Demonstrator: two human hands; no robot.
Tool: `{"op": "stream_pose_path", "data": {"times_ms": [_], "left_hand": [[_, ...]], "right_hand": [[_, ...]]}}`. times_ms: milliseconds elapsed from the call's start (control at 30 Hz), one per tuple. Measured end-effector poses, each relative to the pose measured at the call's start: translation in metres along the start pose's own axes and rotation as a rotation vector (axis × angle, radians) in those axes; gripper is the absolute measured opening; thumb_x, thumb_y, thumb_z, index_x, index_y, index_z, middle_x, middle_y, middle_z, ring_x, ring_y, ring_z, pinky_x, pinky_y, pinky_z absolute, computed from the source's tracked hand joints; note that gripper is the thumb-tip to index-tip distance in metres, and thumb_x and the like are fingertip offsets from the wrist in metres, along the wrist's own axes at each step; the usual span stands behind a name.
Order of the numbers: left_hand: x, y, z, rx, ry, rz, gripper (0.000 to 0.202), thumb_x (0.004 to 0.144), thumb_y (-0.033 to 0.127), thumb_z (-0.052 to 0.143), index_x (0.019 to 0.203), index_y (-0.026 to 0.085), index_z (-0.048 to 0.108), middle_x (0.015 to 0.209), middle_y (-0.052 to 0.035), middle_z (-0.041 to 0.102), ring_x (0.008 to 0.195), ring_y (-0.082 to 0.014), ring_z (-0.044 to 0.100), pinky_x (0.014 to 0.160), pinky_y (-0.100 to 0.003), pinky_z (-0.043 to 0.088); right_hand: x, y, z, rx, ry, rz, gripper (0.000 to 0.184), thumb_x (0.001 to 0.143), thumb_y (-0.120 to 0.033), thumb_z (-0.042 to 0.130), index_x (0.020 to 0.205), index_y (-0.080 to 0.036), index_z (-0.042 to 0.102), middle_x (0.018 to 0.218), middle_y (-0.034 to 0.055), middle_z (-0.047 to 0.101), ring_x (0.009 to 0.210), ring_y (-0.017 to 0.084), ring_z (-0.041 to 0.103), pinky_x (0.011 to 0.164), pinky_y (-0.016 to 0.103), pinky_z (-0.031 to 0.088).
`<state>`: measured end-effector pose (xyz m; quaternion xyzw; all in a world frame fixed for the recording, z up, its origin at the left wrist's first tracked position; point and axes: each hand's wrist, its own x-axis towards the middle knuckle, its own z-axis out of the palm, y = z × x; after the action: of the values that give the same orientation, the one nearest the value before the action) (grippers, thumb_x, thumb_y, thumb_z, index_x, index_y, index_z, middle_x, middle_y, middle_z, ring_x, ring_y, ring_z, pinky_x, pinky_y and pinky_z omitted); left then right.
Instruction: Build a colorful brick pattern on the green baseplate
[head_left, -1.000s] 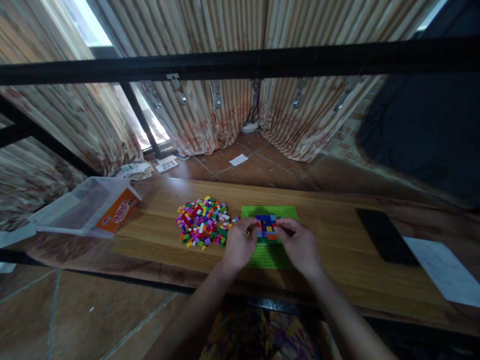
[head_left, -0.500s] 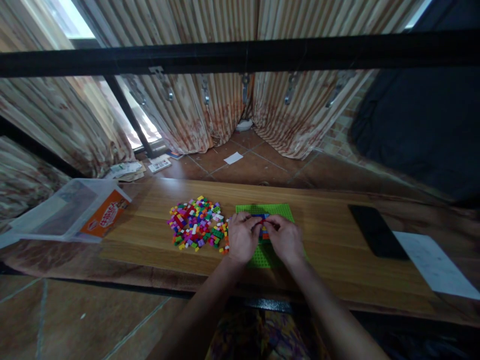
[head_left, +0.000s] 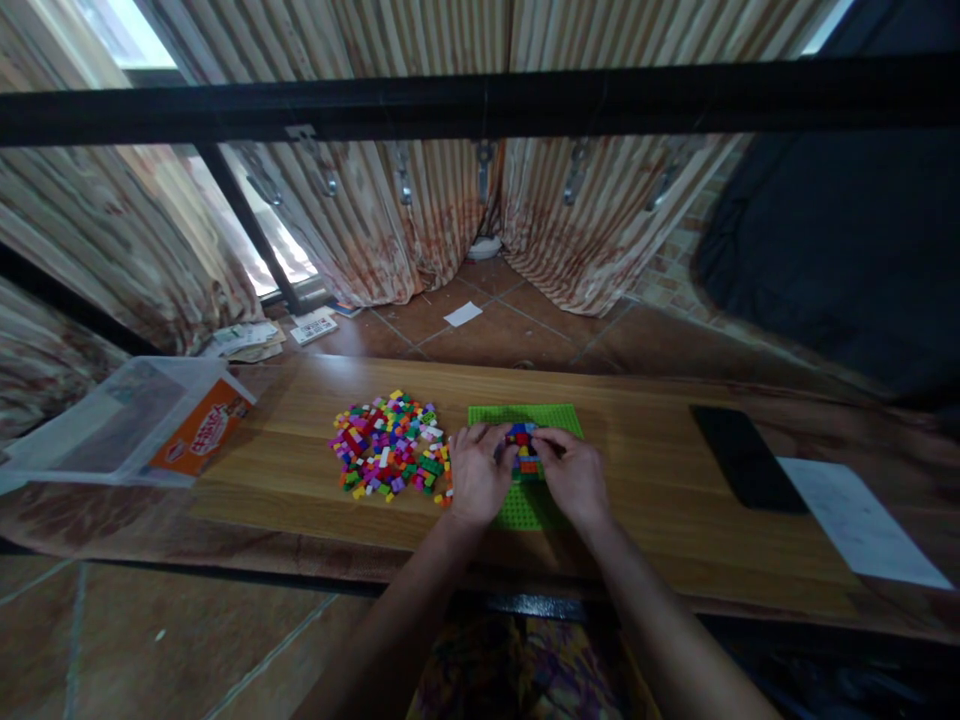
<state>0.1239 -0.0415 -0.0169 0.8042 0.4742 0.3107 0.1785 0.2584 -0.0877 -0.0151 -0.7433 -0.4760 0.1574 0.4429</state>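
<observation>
A block of toy building bricks [head_left: 525,453], blue, red, yellow and orange, sits on a green studded baseplate [head_left: 525,515]. My left hand [head_left: 480,473] curls around the left side of this build, thumb and fingers closed against it. From the right, my right hand [head_left: 574,472] grips the same build with its thumb and forefinger close together. The fingers cover both sides of the bricks, and any single small brick between them cannot be made out. Left of the baseplate lies a pile of loose toy bricks [head_left: 386,445] in many colours.
A clear plastic bin [head_left: 135,400] with an orange label stands at the left end of the wooden board [head_left: 637,430]. On the right are a black tablet-like slab [head_left: 746,460] and a white sheet [head_left: 862,520]. A dark rail [head_left: 450,108] crosses in front of curtains.
My fingertips have parted over the build, so more of its red and blue bricks shows between my hands. The whole view has shifted slightly.
</observation>
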Motion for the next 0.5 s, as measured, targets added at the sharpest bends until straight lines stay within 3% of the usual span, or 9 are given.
{"op": "stream_pose_path", "data": {"times_ms": [167,500], "left_hand": [[-0.011,-0.002,0.001,0.008,0.022,0.035,0.022,0.091,0.022,0.053,0.106,0.022,0.069,0.099,-0.0066,0.067,0.095,-0.0225,0.056,0.092,-0.041,0.041],[-0.016,0.004,0.006,0.046,0.021,0.050,0.025,0.091,0.022,0.052,0.110,0.022,0.069,0.101,-0.0069,0.066,0.093,-0.0231,0.055,0.096,-0.045,0.041]], "right_hand": [[0.003,0.004,0.000,-0.015,0.019,-0.004,0.024,0.084,-0.036,0.056,0.086,-0.021,0.074,0.089,0.0068,0.074,0.078,0.020,0.068,0.076,0.034,0.052],[0.007,0.003,0.005,-0.052,-0.016,-0.012,0.024,0.084,-0.038,0.058,0.081,-0.022,0.075,0.089,0.0062,0.072,0.079,0.020,0.067,0.079,0.034,0.050]]}}
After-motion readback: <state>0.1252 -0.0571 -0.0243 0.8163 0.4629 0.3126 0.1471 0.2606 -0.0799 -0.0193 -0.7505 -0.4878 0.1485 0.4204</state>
